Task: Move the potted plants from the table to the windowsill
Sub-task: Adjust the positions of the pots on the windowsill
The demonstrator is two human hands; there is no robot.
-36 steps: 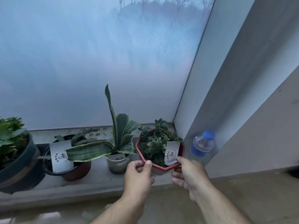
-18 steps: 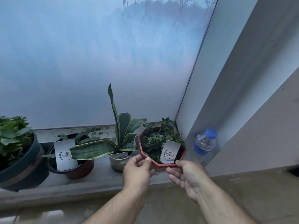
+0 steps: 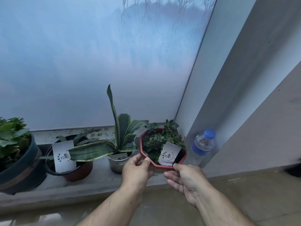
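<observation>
Head view of a windowsill [image 3: 91,181] below a frosted window pane [image 3: 97,62]. At the sill's right end, in the corner beside the window frame [image 3: 211,95], is a red octagonal pot [image 3: 143,154] of small-leaved green plants, with a white label card [image 3: 169,154] stuck in its near side. Both of the person's hands grip its near rim. The left hand [image 3: 136,172] pinches the rim at its near-left corner, thumb on top and fingers curled beneath. The right hand [image 3: 185,178] holds the near-right edge, thumb tip on the rim just below the card and the other fingers loosely curled under the pot's side. The pot appears to rest on the sill, though its base is hidden behind the hands, so contact cannot be confirmed.

Just left of the red pot stands a small metal pot [image 3: 117,163] with a snake plant [image 3: 120,128]; one long leaf lies out to the left, over a dark round pot [image 3: 76,172] that carries a second white card [image 3: 62,155]. Further left, at the frame edge, is a large dark-green pot [image 3: 21,170] of broad-leaved foliage. To the right of the red pot, against the frame, stands a clear water bottle [image 3: 202,147] with a blue cap and blue label
</observation>
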